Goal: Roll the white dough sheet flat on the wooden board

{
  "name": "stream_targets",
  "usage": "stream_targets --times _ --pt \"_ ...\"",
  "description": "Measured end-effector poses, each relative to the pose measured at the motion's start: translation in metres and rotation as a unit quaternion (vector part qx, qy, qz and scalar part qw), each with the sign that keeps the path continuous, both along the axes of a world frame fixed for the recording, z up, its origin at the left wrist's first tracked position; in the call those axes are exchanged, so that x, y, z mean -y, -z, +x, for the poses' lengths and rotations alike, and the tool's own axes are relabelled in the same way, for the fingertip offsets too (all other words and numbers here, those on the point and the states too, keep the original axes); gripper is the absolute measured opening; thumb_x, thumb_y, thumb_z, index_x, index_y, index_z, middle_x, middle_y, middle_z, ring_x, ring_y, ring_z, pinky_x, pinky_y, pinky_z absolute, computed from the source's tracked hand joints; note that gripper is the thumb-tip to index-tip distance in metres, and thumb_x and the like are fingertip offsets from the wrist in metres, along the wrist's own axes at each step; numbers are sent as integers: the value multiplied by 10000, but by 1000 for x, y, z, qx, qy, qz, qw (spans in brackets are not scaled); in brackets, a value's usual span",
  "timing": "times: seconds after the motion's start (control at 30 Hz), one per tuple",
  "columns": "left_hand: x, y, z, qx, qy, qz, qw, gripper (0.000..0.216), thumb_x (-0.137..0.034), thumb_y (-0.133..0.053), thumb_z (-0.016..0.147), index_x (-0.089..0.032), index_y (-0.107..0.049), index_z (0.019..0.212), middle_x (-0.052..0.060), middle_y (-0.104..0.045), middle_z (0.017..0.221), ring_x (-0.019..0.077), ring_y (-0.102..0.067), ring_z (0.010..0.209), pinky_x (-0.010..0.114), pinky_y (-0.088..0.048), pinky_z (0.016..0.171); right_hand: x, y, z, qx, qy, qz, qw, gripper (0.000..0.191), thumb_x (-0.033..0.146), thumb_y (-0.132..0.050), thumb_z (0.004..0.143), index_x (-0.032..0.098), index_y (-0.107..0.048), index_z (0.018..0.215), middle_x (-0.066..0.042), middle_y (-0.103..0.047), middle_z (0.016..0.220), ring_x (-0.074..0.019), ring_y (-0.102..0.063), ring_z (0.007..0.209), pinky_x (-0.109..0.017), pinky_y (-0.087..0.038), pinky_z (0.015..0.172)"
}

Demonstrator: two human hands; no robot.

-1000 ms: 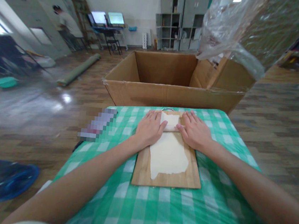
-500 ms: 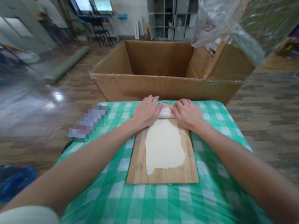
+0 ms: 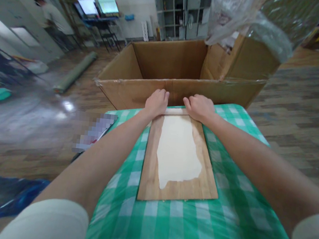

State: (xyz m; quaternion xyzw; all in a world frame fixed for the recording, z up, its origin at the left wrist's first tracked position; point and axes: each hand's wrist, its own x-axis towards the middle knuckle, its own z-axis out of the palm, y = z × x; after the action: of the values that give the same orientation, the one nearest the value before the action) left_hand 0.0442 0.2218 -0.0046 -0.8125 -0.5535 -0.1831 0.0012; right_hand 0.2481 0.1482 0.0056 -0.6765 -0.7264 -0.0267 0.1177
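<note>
A thin, pale sheet of dough point(image 3: 177, 152) lies flat on a wooden board point(image 3: 197, 190), its near edge ragged with a small tongue at the left. Across the board's far end runs a light rolling pin point(image 3: 175, 111). My left hand point(image 3: 157, 103) is closed over the pin's left end, and my right hand point(image 3: 199, 107) is closed over its right end. Both sets of fingers curl down on the far side, where their tips are partly hidden. The pin's middle shows between the hands and touches the dough's far part.
A green-and-white checked cloth point(image 3: 162, 226) covers the table. Right behind it stands a large open cardboard box point(image 3: 151, 92) with plastic wrap point(image 3: 249, 26). A blurred-out flat object point(image 3: 97, 132) lies at the table's left edge. A person point(image 3: 54, 21) is far off at the back left.
Both hands have moved away from me with the rolling pin, to the board's far end. More of the dough's far part shows. The view has shifted slightly.
</note>
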Motion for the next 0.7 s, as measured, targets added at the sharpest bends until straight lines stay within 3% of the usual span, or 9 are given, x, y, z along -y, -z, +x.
stream_targets --times 0.2,0.43,0.7 --pt "-27 5 -1 -27 24 -39 999 407 -226 -362 1054 -125 -731 1192 169 -748 1268 279 -691 1172 376 -502 1032 -30 -2 4 46 -58 -132 988 682 526 -242 1106 104 -745 1290 -238 -701 1366 -366 -659 1244 -473 -485 1022" --pt "-29 11 -5 -80 94 -100 987 402 -231 -403 1024 -143 -742 1220 129 -749 1297 261 -695 1180 325 -494 1027 -19 -3 4 80 -100 -133 983 526 358 -307 1083 172 -751 1295 -204 -733 1322 -393 -674 1229 -529 -500 985" --pt "-22 18 -11 -116 135 -111 978 429 -292 -396 1047 -142 -691 1320 155 -677 1408 281 -638 1278 374 -438 1101 10 -1 -3 70 -56 -99 991 604 396 -233 1107 131 -766 1210 -243 -756 1228 -387 -707 1163 -512 -510 952"
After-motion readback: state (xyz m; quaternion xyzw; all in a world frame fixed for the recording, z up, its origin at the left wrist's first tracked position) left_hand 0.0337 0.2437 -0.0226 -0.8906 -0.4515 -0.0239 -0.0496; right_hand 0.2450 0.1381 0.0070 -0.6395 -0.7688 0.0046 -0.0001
